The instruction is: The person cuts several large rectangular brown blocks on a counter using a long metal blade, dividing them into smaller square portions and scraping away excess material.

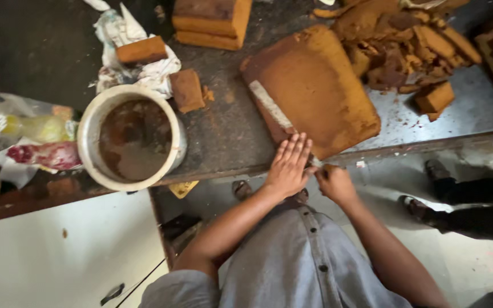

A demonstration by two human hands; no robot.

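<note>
The left hand [288,166] lies flat, fingers spread, on the near edge of a large brown rectangular sponge cake slab [315,91] on the dark worktop [223,131]. The right hand [334,182] is closed around a knife handle, its long blade [269,104] cutting through the slab.

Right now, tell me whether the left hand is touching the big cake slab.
Touching. The head view shows the left hand lying flat, fingers together, on the near edge of the cake slab, with no gap visible between them.
</note>
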